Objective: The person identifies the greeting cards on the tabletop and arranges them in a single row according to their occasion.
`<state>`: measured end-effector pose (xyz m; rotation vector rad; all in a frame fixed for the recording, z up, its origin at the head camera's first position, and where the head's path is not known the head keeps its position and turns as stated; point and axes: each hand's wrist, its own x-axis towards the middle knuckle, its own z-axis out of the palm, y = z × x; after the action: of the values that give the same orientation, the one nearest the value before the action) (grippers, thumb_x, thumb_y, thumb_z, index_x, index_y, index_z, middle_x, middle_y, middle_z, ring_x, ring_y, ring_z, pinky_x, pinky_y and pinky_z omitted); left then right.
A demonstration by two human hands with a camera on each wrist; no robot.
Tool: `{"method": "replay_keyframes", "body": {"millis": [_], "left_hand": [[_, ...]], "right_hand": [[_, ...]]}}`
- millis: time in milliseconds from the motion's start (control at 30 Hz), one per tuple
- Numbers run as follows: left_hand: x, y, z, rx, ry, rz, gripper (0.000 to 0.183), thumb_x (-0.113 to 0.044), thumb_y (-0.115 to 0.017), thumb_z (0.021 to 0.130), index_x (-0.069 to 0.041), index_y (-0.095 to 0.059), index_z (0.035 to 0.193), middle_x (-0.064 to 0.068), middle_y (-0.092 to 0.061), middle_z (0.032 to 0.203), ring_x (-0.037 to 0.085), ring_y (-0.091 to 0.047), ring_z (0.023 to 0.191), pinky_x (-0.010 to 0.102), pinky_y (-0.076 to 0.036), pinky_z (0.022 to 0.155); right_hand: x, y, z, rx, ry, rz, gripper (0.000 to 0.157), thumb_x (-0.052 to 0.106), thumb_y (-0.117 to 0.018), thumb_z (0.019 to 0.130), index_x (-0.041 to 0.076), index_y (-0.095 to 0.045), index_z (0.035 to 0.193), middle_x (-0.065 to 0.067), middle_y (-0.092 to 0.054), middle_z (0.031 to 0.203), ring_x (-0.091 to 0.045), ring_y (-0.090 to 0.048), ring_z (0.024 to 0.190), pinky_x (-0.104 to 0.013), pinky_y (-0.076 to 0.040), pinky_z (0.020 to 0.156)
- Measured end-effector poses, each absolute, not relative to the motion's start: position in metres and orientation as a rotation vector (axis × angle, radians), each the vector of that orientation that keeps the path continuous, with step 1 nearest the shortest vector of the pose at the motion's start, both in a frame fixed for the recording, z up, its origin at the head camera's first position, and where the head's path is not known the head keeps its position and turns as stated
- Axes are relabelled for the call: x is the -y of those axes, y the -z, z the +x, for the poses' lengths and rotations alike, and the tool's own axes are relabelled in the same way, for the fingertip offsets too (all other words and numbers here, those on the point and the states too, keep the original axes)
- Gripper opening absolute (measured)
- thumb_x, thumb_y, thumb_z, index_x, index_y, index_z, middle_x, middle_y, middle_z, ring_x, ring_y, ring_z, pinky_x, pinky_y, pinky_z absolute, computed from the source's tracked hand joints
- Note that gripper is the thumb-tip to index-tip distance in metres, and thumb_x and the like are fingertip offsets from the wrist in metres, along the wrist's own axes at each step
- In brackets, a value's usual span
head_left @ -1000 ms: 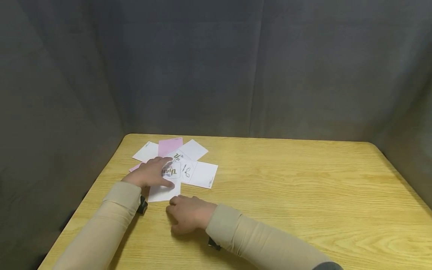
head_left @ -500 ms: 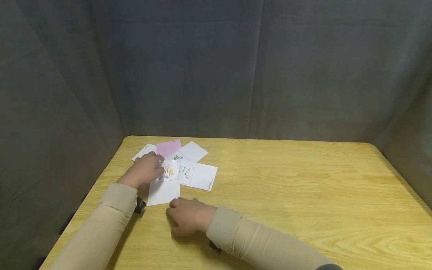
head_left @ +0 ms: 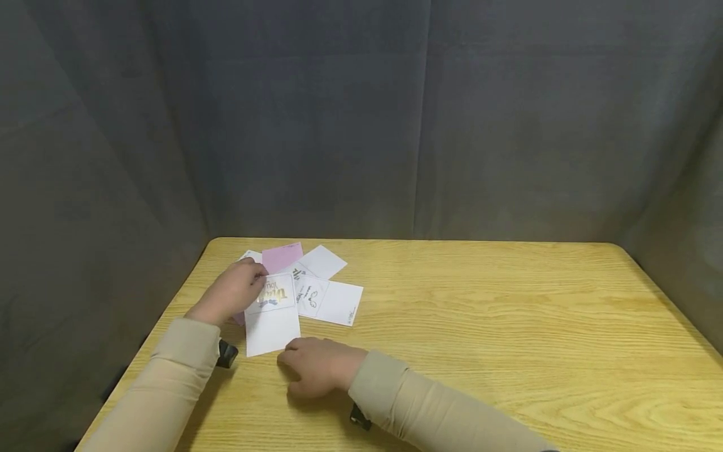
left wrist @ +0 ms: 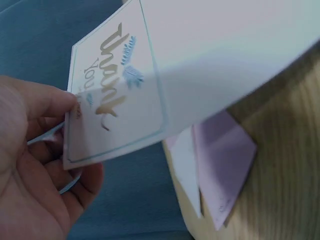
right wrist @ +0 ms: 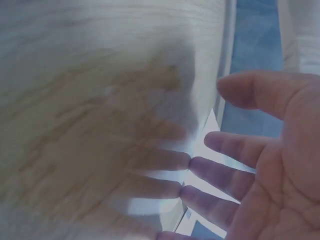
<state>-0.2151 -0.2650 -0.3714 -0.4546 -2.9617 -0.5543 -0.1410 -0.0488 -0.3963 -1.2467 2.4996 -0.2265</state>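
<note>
First, at far left, one left hand [head_left: 228,290]: thumb on the printed face, other fingers curled below, closed to a thin pinch on one edge of the thank-you card. Item, partly covered by that hand, a white card [head_left: 251,255], only its far part showing. Item, the thank-you card [head_left: 273,331] itself: white, creased across, gold lettering on the half beside the hand, plain half toward the person; tilted and slightly bowed in the left wrist view, overlapping its neighbours in the head view. Handling note: an edge grip seems right for thin stock; a light thumb should spare the lettering, and raising the pinched edge before sliding should avoid dragging the cards beneath. Item, behind it, a pink card [head_left: 281,256]. Item, right of that, a blank-ended white card [head_left: 324,260]. Item, one right hand [head_left: 323,367]: fingers spread and holding nothing, tips down on the table [head_left: 508,326], near the card's closest corner; contact cannot be told. Best left light there, lest it pin that corner. Last, rightmost, a white card with a small drawing [head_left: 341,303], lying flat.
</note>
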Motion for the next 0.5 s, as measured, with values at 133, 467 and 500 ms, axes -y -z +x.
{"method": "replay_keyframes", "body": {"millis": [133, 467, 500], "left_hand": [[0.268, 0.363, -0.210, 2.902, 0.705, -0.474, 0.018, -0.001, -0.057, 0.100, 0.008, -0.072, 0.103, 0.016, -0.070, 0.095, 0.028, -0.062, 0.084, 0.048, -0.051, 0.079], [0.271, 0.357, -0.204, 2.782, 0.983, -0.434, 0.017, -0.002, -0.058, 0.102, 0.008, -0.071, 0.107, 0.016, -0.070, 0.096, 0.023, -0.056, 0.079, 0.038, -0.046, 0.071], [0.271, 0.357, -0.204, 2.770, 1.004, -0.424, 0.017, -0.002, -0.058, 0.103, 0.008, -0.070, 0.107, 0.017, -0.070, 0.097, 0.024, -0.057, 0.080, 0.038, -0.046, 0.072]], "right_hand": [[0.041, 0.398, -0.149, -2.429, 0.416, -1.177, 0.054, 0.031, -0.067, 0.097, 0.011, -0.056, 0.146, -0.004, -0.057, 0.144, -0.014, -0.053, 0.133, -0.026, -0.040, 0.109], [0.007, 0.401, -0.173, -2.418, 0.928, -0.956, 0.048, 0.020, -0.063, 0.098, 0.004, -0.054, 0.143, -0.015, -0.058, 0.139, -0.027, -0.054, 0.131, -0.036, -0.042, 0.109], [0.003, 0.401, -0.173, -2.412, 1.010, -0.908, 0.049, 0.019, -0.063, 0.099, 0.003, -0.051, 0.143, -0.017, -0.056, 0.138, -0.030, -0.054, 0.130, -0.039, -0.043, 0.108]]}}
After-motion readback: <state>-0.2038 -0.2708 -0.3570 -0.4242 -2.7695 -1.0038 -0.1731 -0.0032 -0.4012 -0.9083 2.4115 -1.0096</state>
